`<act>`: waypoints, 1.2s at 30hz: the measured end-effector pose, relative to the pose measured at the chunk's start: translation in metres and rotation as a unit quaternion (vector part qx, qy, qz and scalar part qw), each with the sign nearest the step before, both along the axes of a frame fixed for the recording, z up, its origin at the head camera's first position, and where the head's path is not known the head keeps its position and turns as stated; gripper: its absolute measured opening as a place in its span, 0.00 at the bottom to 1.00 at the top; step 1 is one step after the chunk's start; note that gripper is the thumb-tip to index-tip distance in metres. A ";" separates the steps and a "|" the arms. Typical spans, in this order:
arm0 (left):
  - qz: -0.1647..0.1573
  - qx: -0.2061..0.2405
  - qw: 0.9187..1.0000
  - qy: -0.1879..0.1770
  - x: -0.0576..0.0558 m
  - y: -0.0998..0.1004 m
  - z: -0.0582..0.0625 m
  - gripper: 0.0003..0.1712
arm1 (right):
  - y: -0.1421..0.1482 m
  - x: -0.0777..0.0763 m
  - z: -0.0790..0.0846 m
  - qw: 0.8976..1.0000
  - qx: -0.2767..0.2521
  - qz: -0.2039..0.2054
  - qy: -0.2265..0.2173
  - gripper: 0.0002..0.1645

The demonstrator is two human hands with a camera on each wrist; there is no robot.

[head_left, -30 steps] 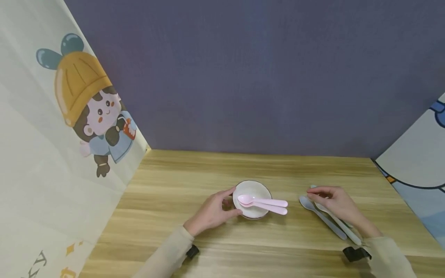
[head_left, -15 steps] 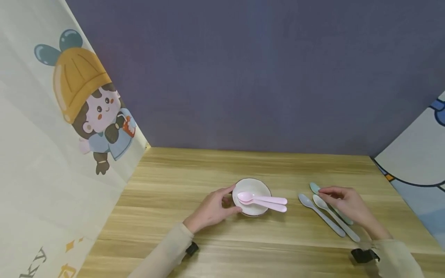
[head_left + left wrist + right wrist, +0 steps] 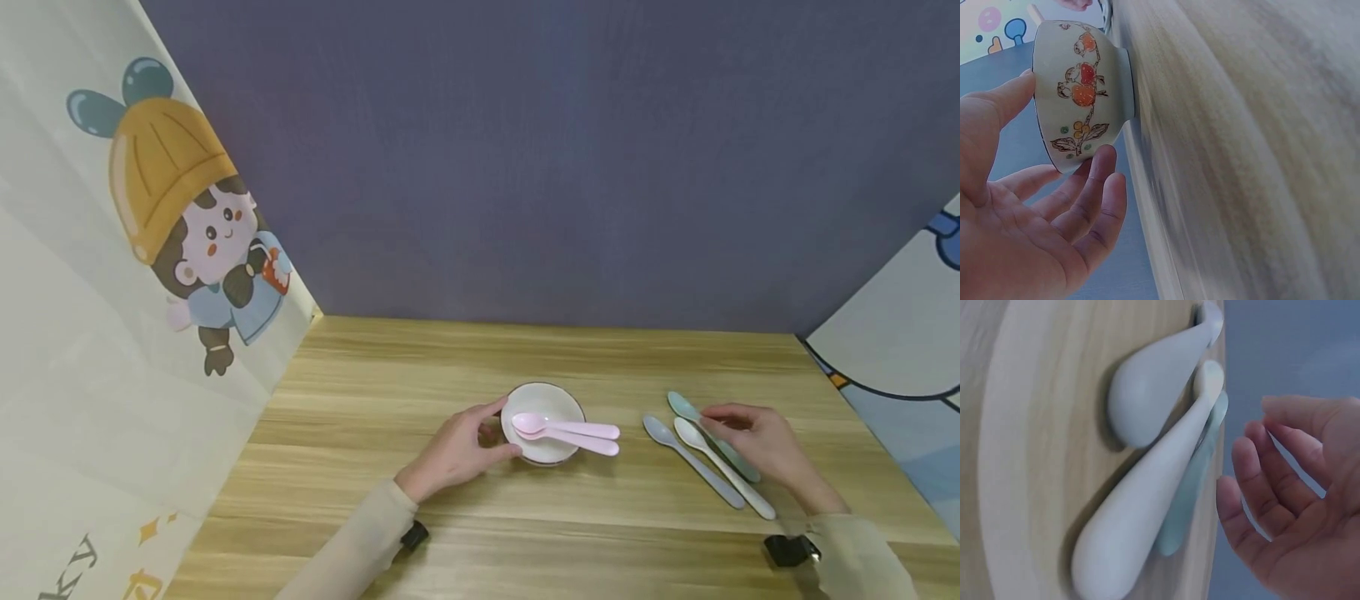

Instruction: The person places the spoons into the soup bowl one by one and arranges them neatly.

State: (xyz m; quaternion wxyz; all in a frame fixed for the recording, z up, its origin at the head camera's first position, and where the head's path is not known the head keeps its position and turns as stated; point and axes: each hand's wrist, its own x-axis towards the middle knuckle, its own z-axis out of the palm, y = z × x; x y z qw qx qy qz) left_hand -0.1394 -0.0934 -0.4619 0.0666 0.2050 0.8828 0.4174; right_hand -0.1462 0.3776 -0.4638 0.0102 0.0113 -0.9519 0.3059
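Note:
A small white bowl (image 3: 555,398) with a dark rim sits on the table; the left wrist view shows fruit and leaf pictures on its side. My left hand (image 3: 465,446) holds the bowl by its left side, thumb and fingers spread about the rim. Two pink spoons (image 3: 592,431) lie in it, handles sticking out to the right. My right hand (image 3: 761,446) is over a green spoon (image 3: 682,406), its fingers loosely bent and holding nothing; they stand apart from the spoons in the right wrist view. Beside the green spoon lie a white spoon (image 3: 727,472) and a grey spoon (image 3: 703,472).
The wood-grain table (image 3: 375,383) meets a dark blue-grey panel (image 3: 480,167) at the back. A light sheet with a cartoon figure (image 3: 217,233) borders the left, and another printed sheet (image 3: 885,333) the right. Black straps circle both wrists.
My right hand has drawn back to the right from the spoon heads, uncovering more of the green and white spoons. The left hand stays on the bowl.

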 end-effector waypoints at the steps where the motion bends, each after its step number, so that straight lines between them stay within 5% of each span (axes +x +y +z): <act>1: 0.001 -0.001 1.000 0.000 0.000 0.000 0.000 0.48 | 0.002 -0.001 -0.002 1.000 0.004 -0.005 0.002 0.23; 12: 0.008 -0.012 1.000 -0.006 0.000 0.000 0.000 0.48 | 0.013 -0.002 -0.013 0.999 0.024 -0.006 -0.031 0.25; 36: 0.008 -0.012 1.000 -0.001 -0.001 0.000 -0.002 0.49 | 0.011 -0.004 -0.021 0.999 0.031 -0.011 -0.022 0.24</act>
